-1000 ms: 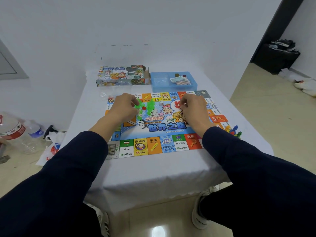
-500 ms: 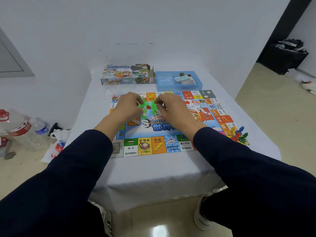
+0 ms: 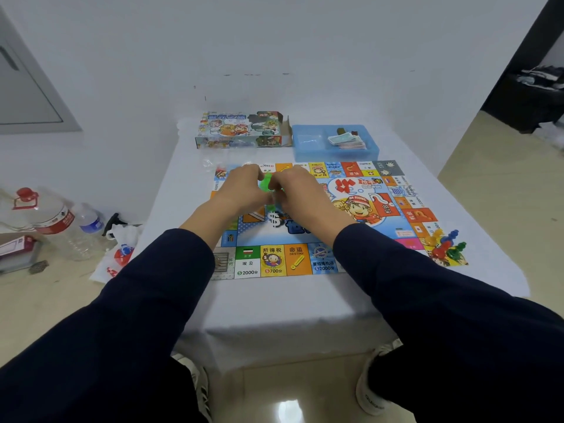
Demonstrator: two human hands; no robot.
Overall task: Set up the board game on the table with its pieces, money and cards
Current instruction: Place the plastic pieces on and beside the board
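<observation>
The colourful game board (image 3: 360, 209) lies flat on the white table (image 3: 274, 300). Over its left-centre, my left hand (image 3: 241, 190) and my right hand (image 3: 297, 193) meet, fingers curled around a cluster of small green plastic pieces (image 3: 266, 184) between them. Most of that cluster is hidden by my fingers. A group of coloured pawns (image 3: 445, 245) stands on the board's near right corner. A stack of cards and money (image 3: 346, 141) lies in the blue tray (image 3: 305, 151) at the back.
The open game box (image 3: 241, 129) lies on its side at the table's back left, next to the blue tray. A crumpled clear plastic bag (image 3: 210, 163) sits by the board's far left corner. Water bottles (image 3: 52, 221) and bags stand on the floor to the left.
My right hand has moved left across the board to join my left hand at the green pieces. The view has shifted slightly, and the pawns now show more fully at the right.
</observation>
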